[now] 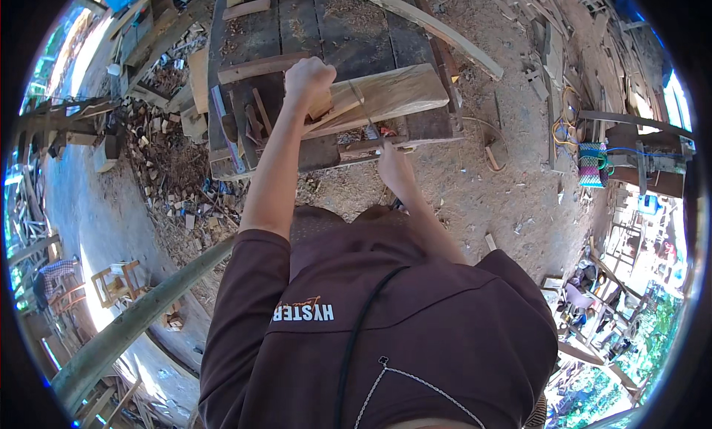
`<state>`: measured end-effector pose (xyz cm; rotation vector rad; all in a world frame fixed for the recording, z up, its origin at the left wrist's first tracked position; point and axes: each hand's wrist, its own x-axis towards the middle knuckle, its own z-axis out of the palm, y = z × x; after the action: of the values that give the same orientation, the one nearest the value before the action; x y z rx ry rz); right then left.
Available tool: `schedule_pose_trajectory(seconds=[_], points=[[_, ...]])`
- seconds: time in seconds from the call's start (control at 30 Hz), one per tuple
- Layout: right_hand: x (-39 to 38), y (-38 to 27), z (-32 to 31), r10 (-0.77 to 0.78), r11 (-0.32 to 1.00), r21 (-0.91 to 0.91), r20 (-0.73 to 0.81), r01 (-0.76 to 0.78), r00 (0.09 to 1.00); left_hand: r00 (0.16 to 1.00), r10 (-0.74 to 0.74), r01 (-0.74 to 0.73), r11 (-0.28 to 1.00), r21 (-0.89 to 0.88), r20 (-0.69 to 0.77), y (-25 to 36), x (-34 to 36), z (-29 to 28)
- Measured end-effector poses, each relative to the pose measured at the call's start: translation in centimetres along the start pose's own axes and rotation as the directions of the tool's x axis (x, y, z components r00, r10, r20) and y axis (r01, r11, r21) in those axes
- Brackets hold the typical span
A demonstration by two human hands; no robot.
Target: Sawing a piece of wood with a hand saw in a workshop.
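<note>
We saw a dark plank workbench (371,47), and along its near side lay a thick pale beam (408,91), flat on the boards and running toward the bench's right edge. Our left hand (308,80) was above the bench's middle, at the left end of the beam, its fingers curled into a fist over a small wood block (320,105); we could not tell whether they were closed on anything. Our right hand (393,164) was at the bench's near edge, its fingers clamped on a thin tool (371,120) that slanted up toward the beam; it was perhaps a blade, though it showed too small and dim for us to be sure. The two hands were apart. Farther back on the bench, just beyond the left hand, lay a reddish wood strip (259,68). A long curved board (434,28) crossed the bench's far right corner and stuck out past its right edge. To the left of the bench we saw a heap of wood scraps (185,169), to its right a bare dirt floor (519,199), and well off to the right a woven basket (591,166).
</note>
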<state>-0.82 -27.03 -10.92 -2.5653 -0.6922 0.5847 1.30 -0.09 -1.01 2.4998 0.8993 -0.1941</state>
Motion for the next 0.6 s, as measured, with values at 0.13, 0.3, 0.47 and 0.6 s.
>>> schedule_pose_trajectory(seconds=[0.13, 0.3, 0.47, 0.6], points=[[5.8, -2.0, 0.5, -0.002, 1.0, 0.007, -0.072, 0.002, 0.997, 0.999, 0.03, -0.031, 0.998, 0.051, 0.01, 0.8, 0.3, 0.7], [3.0, -1.4, 0.9, -0.009, 1.0, 0.019, -0.059, 0.011, 0.998, 0.999, -0.016, 0.015, 1.0, 0.024, 0.035, 0.3, 0.2, 0.2], [-1.1, 0.3, 0.6, -0.003, 1.0, 0.019, -0.041, 0.004, 0.999, 1.0, 0.004, -0.003, 0.999, 0.033, -0.018, 0.0, 0.0, 0.0], [3.9, -2.3, 0.3, 0.008, 1.0, 0.023, -0.076, -0.007, 0.997, 0.997, 0.066, -0.064, 0.997, 0.049, -0.041, -0.1, 0.4, 1.2]])
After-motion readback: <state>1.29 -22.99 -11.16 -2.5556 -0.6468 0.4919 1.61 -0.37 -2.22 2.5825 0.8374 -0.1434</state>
